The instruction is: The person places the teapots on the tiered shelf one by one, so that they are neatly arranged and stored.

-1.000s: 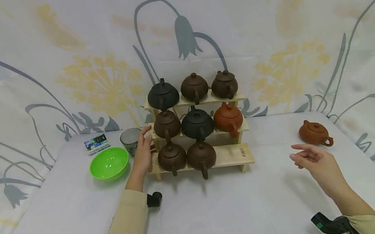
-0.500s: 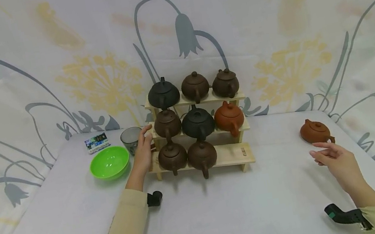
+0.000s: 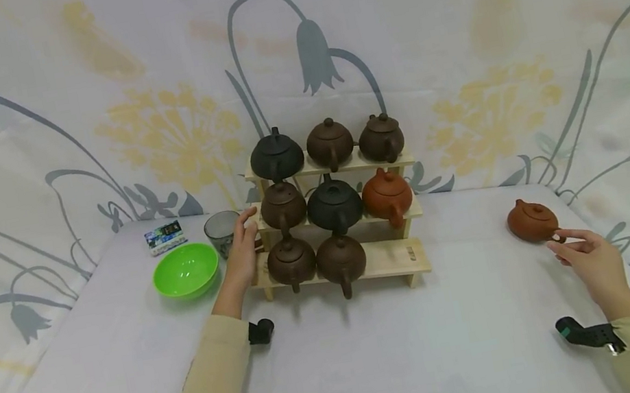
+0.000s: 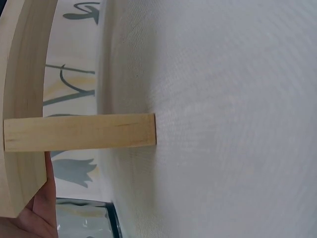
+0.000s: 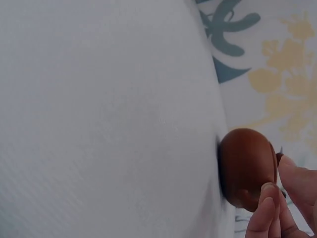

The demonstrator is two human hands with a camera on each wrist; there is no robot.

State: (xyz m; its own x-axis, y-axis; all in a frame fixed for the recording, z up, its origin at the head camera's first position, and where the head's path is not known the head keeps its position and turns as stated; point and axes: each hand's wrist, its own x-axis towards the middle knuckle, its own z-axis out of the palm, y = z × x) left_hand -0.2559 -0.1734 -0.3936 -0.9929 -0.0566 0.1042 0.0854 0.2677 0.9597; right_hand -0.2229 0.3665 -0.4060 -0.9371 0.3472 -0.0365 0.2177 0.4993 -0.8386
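An orange-brown clay teapot sits on the white tabletop at the right. My right hand is at its handle, thumb and fingertips pinching it. In the right wrist view, the teapot stands on the cloth, with the thumb and fingers at its handle side. My left hand grips the left end of a three-step wooden rack. The left wrist view shows the rack's leg and part of the hand behind the board. Several dark teapots and an orange one stand on the rack.
A green bowl, a grey glass cup and a small printed packet are left of the rack. The cup is just beside my left hand. A flower-patterned cloth hangs behind the table.
My right hand has moved right and reached the handle of the teapot on the table, pinching it now. My left hand has stayed on the rack.
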